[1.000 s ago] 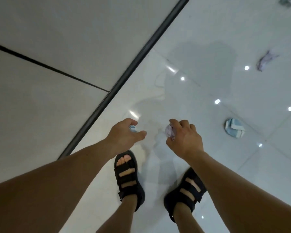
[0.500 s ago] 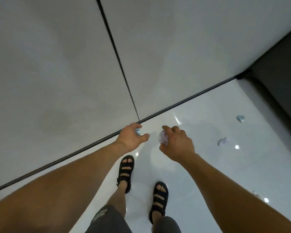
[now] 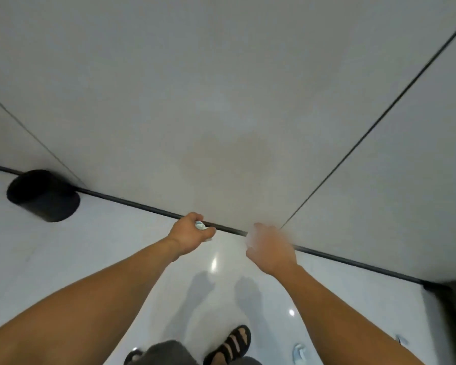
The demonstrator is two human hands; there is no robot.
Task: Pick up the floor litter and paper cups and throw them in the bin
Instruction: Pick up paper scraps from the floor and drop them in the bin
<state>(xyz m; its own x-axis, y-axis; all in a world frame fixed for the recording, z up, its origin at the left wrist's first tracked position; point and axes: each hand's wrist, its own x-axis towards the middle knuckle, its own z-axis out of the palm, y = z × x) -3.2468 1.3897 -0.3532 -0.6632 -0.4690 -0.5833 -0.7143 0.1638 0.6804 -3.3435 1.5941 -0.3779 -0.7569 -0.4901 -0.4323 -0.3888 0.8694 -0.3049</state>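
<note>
Swinging left since a moment ago, the view has brought a black bin (image 3: 44, 196) into the left of the frame, standing against the wall (image 3: 221, 101). At centre, the left hand (image 3: 191, 234) grips a small scrap (image 3: 200, 225) between thumb and curled fingers. Just right of it, the right hand (image 3: 270, 250) is blurred, so I cannot tell its grip. A litter piece (image 3: 299, 353) lies on the floor (image 3: 63, 259) at lower right.

No legible txt, labels, brand marks, nos. or signs anywhere in view. Scrap (image 3: 200, 225) pinched in left hand (image 3: 188, 234) shows faint blue-green marks, too small and blurred to read. Blue/white litter piece (image 3: 299, 353) on floor, lower right: print, if any, can't be resolved.
</note>
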